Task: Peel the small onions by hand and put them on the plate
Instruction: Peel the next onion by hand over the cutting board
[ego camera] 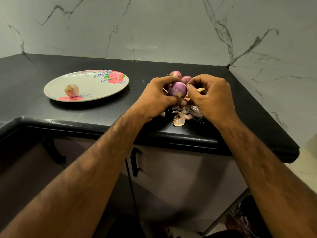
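A small purple onion (177,89) is held above the black counter, root end toward me. My left hand (157,98) is wrapped around its left side and bottom. My right hand (210,98) pinches a strip of dry golden skin (200,90) at the onion's right side. Behind my hands, two unpeeled onions (176,74) (186,79) lie on the counter, partly hidden. One pale peeled onion (71,90) rests on the left part of the floral plate (96,86).
A pile of loose onion skins (184,115) lies under my hands near the counter's front edge (171,134). The marble wall (154,31) closes off the back and right. Cabinet doors with black handles (135,162) are below.
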